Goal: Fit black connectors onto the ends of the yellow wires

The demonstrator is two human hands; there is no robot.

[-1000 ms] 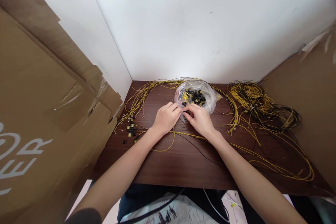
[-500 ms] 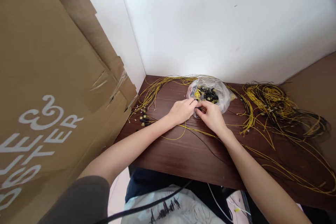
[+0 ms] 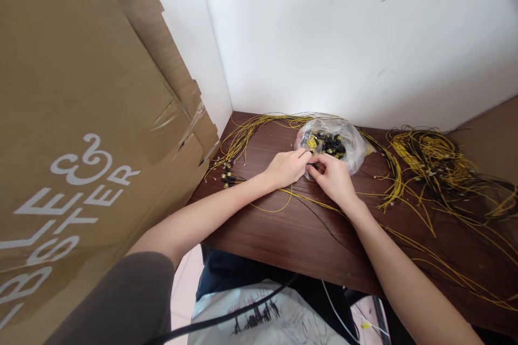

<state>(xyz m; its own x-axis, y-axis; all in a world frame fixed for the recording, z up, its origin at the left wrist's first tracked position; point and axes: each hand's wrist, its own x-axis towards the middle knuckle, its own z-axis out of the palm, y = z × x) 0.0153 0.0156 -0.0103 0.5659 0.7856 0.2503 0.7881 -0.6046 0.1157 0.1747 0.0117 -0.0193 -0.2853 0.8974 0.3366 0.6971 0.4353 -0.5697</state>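
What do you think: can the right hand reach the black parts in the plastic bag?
Probably yes: the right hand is by the plastic bag, open above the black parts.

The white wall [image 3: 324,43] is bright, shaded toward the right.

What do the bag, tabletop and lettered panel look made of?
Bag: thin, glossy plastic film, likely; see-through and crinkled.
Tabletop: wood or wood-look laminate, can't tell which; reddish-brown, faint grain, slight sheen.
Lettered panel: matte cardboard, likely; brown, with ragged edges.
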